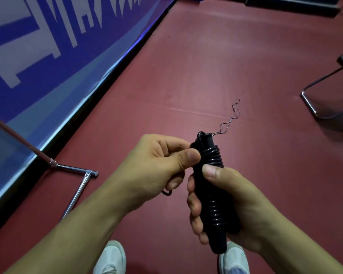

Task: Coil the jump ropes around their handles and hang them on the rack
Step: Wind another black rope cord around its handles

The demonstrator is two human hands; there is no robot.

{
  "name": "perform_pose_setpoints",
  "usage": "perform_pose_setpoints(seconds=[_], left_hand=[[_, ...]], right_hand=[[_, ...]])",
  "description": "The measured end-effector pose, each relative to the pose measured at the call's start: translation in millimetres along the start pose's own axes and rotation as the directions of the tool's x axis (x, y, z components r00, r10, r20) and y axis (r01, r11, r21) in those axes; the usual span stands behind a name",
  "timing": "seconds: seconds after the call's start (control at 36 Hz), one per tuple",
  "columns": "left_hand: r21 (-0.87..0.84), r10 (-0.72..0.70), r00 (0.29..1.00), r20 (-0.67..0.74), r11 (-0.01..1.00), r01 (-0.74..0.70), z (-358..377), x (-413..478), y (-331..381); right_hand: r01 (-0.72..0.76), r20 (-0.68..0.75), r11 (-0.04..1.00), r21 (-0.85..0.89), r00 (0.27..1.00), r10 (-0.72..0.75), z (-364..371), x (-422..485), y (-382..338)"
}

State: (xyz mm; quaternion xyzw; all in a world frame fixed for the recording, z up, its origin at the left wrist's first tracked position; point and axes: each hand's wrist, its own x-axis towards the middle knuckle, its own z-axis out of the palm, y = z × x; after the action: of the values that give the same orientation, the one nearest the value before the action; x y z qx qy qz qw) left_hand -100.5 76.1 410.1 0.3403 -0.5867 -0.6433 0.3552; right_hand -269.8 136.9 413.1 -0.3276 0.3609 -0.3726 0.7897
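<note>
A black jump rope is wound in tight coils around its black handles, held upright in front of me. My right hand grips the handle bundle, with its thumb pressed on the upper coils. My left hand pinches the rope at the top of the bundle between thumb and fingers. A short loop of rope shows under the left hand. A thin twisted wire sticks out from the bundle's top end. The base of a metal rack stands at the left.
A blue and white banner wall runs along the left over the dark red floor. A black chair with a metal frame stands at the right. My white shoes show at the bottom edge.
</note>
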Motion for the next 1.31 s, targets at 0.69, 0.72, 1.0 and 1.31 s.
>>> perform_pose_setpoints(seconds=[0.69, 0.72, 1.0, 1.31], left_hand=[[0.414, 0.019, 1.0, -0.008, 0.91, -0.014, -6.5, -4.5, 0.9], [0.365, 0.009, 1.0, 0.01, 0.931, -0.012, -8.6, -5.2, 0.4], [0.025, 0.015, 0.998, 0.059, 1.0, -0.016, -7.9, -4.2, -4.6], [-0.482, 0.065, 0.925, 0.375, 0.866, 0.135, 0.4, -6.7, -9.2]], right_hand=[[0.101, -0.412, 0.883, -0.459, 0.856, -0.312, -4.5, -0.2, 1.4], [0.098, -0.416, 0.882, -0.46, 0.854, -0.312, -4.8, -0.9, 1.4], [0.106, -0.34, 0.982, -0.157, 0.928, -0.155, -2.4, 5.3, 5.8], [-0.015, 0.155, 0.981, 0.196, 0.988, -0.015, -0.5, 6.8, 8.5]])
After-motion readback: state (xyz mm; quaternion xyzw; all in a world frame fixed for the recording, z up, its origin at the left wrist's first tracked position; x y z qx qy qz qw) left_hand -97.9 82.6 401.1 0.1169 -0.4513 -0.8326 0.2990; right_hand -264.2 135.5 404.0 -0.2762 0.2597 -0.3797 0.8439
